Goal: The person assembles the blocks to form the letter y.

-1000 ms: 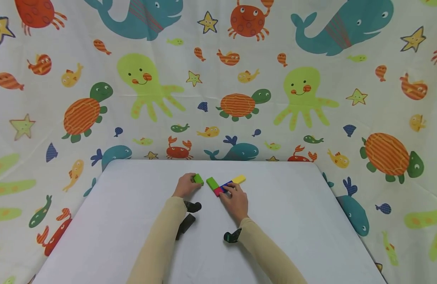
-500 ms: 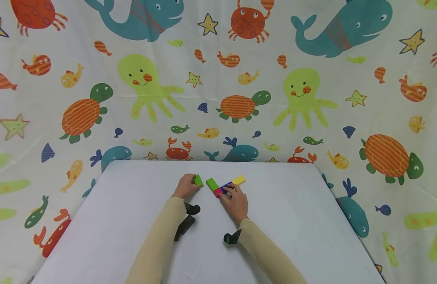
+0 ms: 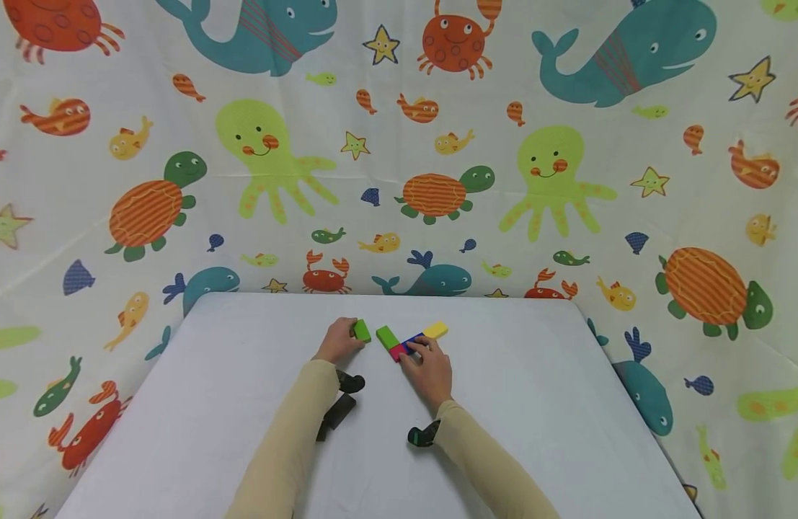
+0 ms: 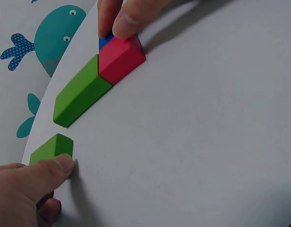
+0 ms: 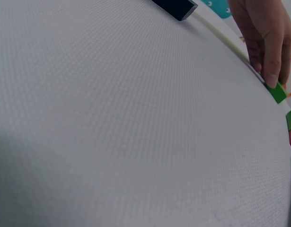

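Observation:
A green block (image 3: 362, 331) is held between the thumb and fingers of my left hand (image 3: 337, 341), at the table's far middle. A small gap separates it from a second green block (image 4: 83, 92), which meets a red block (image 4: 122, 59) end to corner. Beyond the red one, a blue block (image 3: 412, 342) and a yellow block (image 3: 436, 330) carry on the row up to the right. My right hand (image 3: 431, 369) pinches the blue block, its thumb right at the red block's edge. The fingers partly hide the blue block.
Black blocks (image 3: 339, 411) lie beside my left forearm, partly hidden by the sleeve. The white table (image 3: 535, 404) ends at a curtain (image 3: 386, 158) printed with sea animals. Dark wrist cameras (image 3: 424, 434) stick out from both wrists.
The head view has shifted slightly. Both hands and the blocks keep almost the same places.

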Demonstrator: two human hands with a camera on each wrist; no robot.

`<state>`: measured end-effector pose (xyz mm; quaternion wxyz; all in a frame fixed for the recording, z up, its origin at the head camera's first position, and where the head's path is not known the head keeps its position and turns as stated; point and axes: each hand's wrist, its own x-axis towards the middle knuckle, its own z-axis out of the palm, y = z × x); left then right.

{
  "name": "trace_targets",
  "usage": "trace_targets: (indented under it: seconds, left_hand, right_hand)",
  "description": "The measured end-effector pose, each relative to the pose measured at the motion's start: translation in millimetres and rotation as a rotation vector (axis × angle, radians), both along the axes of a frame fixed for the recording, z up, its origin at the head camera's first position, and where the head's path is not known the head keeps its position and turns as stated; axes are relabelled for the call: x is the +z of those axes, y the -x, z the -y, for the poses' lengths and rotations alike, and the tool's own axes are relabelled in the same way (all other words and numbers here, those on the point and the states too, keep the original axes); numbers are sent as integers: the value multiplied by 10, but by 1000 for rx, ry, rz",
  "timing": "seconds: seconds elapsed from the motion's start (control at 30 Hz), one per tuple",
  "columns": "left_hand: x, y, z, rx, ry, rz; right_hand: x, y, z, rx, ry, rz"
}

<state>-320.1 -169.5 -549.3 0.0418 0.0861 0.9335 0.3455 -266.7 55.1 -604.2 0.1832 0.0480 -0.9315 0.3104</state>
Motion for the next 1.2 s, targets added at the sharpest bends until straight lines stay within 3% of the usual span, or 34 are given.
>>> trace_targets:
  seconds: [0.13, 0.3, 0.43, 0.63, 0.93, 1.2]
  left_hand:
    - [-20, 54, -20, 10, -20, -15]
    - [-7, 132, -24, 109, -123, -22]
    - [-9, 204, -72, 130, -157, -21]
    - [-6, 265, -170, 100, -136, 17]
    - [-18, 326, -205, 63, -65, 20]
    - [-23, 370, -234, -39, 57, -10]
  right_hand:
    - [8, -8, -11, -2, 15, -10]
    - [-1, -38, 30, 15, 10, -4]
    - [-9, -43, 48, 14, -1, -5]
    - [0, -14, 11, 6, -22, -1]
    - [-12, 18, -10, -3, -35, 38]
    - [31, 5, -8, -6, -28, 42]
